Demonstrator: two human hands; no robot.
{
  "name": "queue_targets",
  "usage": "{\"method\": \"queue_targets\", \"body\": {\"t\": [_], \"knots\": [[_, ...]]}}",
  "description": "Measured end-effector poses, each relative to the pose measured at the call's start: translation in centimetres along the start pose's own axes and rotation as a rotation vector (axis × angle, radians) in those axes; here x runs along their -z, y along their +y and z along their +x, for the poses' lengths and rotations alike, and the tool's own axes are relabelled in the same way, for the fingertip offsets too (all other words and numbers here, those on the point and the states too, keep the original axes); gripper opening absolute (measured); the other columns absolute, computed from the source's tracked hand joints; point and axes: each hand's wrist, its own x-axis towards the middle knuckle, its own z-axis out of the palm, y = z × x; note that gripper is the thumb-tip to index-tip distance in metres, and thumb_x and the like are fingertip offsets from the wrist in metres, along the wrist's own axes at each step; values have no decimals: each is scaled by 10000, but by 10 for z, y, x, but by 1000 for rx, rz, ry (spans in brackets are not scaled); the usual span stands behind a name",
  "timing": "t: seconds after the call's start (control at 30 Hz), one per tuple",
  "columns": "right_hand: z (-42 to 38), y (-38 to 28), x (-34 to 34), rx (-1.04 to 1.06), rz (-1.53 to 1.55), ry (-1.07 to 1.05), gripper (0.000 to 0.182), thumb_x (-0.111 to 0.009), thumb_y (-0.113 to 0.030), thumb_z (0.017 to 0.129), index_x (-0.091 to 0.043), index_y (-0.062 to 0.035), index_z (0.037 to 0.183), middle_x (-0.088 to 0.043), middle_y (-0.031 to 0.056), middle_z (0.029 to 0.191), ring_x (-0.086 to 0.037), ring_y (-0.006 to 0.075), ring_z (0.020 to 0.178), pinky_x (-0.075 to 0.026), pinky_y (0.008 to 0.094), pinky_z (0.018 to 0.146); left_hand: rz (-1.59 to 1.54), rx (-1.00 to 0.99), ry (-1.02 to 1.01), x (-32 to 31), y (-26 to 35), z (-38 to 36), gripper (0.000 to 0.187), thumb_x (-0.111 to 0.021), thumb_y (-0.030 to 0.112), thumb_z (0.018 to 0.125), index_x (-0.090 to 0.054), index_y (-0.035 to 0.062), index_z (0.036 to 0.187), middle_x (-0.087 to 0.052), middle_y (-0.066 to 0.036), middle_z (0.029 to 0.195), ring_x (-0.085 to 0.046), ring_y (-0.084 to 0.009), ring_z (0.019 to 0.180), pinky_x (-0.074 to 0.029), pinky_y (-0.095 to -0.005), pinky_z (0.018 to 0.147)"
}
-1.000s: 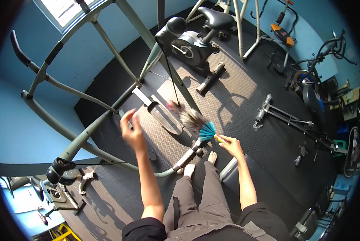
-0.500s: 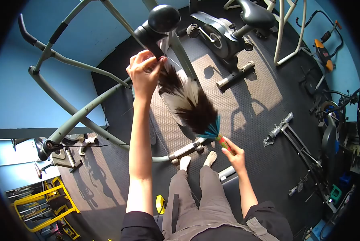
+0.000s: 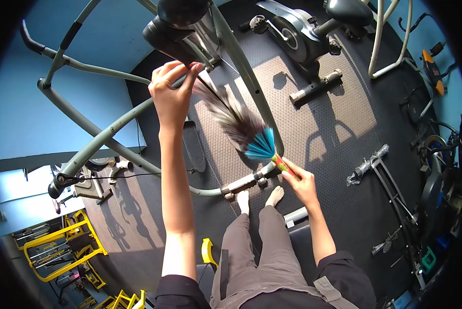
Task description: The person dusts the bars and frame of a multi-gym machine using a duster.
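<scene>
A feather duster [image 3: 236,118] with dark and pale feathers, a blue collar and a red-green handle slants across the middle of the head view. Its handle is gripped in my right hand [image 3: 300,184], and the feathers are blurred by motion. My left hand [image 3: 173,92] is raised beside the duster's far end, thumb and fingers pinched together. A thin dark line runs from these fingertips down into the feathers; I cannot tell what they pinch. Just above that hand is the black and grey upper part of an exercise machine [image 3: 172,36].
Grey tubes of the machine [image 3: 107,135] cross at left, with a pedal plate [image 3: 194,147] and its base bar [image 3: 249,181] near my feet. An exercise bike [image 3: 295,41] stands at the back. A metal frame [image 3: 388,180] lies at right, yellow frames [image 3: 61,247] at lower left.
My left hand has shifted slightly left and the machine's top has moved up and left in view. The duster's feathers have swung and now look blurred, with more of the blue collar showing.
</scene>
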Motion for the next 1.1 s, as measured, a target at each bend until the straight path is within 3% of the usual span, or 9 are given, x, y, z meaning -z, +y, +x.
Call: {"method": "queue_targets", "body": {"t": [0.17, 0.33, 0.4, 0.53, 0.57, 0.67, 0.83, 0.93, 1.1], "knots": [[-32, -36, 12, 55, 283, -46, 404, -596, -23, 779, -505, 31, 1169, -582, 139, 1081, -550, 139, 970, -410, 235, 850, 148, -68, 16, 7, 8, 2, 208, -712, 247, 685, -673, 43, 703, -603, -38, 780, -509, -229, 838, -395, -313, 740], [-7, 108, -17, 27, 32, 79, 369, -616, -122, 779, -560, -69, 1139, -636, 100, 1001, -585, 118, 900, -456, 262, 772, 63, -69, 24, 0, -6, -3, 174, -711, 213, 693, -672, 49, 738, -626, -48, 798, -552, -218, 816, -415, -291, 714], [3, 155, -24, -141, -89, 47, 370, -617, -155, 773, -568, -120, 1138, -634, 116, 992, -599, 150, 909, -459, 289, 781, -118, 50, 98, -2, 4, -6, 212, -706, 206, 728, -646, 8, 773, -615, -24, 725, -562, -106, 729, -413, -219, 713], [26, 197, -38, -470, -569, -68, 361, -611, -221, 772, -579, -136, 1121, -619, 139, 1008, -616, 211, 907, -462, 303, 778, -192, 143, 117, -3, 4, -7, 176, -711, 145, 720, -634, -3, 775, -640, -30, 705, -600, -92, 682, -424, -191, 696], [29, 202, -39, -365, -448, -14, 355, -610, -218, 767, -579, -129, 1110, -603, 175, 975, -601, 307, 899, -467, 365, 775, -261, 176, 112, -3, 1, -7, 186, -727, 174, 705, -646, 15, 756, -643, -18, 698, -600, -101, 705, -421, -211, 718], [29, 120, -29, -96, -290, 18, 351, -608, -201, 775, -576, -136, 1119, -613, 169, 969, -618, 261, 892, -468, 337, 771, -25, 58, 152, 4, 1, -6, 145, -725, 191, 683, -676, 68, 742, -650, -35, 716, -603, -156, 688, -443, -259, 683], [-18, -20, 7, 147, 75, 16, 371, -607, -83, 781, -549, -48, 1146, -619, 111, 1029, -579, 103, 882, -442, 223, 764, -4, 16, 132, 9, -4, 0, 216, -757, 270, 619, -689, 83, 703, -593, -37, 1035, -493, -236, 985, -367, -350, 862], [-31, -7, 8, 246, 237, 25, 389, -610, -56, 778, -530, 10, 1153, -595, 108, 1073, -562, 107, 904, -427, 205, 788, 124, -4, 151, 10, 4, -2, 206, -757, 259, 619, -692, 87, 710, -589, -45, 1025, -487, -234, 987, -366, -352, 864], [-23, 126, -13, -77, -44, 92, 366, -626, -164, 770, -572, -81, 1122, -636, 126, 973, -600, 129, 878, -462, 264, 764, 60, 26, 169, 6, 0, -3, 248, -767, 309, 620, -687, 94, 714, -590, -48, 1025, -503, -241, 1001, -363, -347, 881]]}}
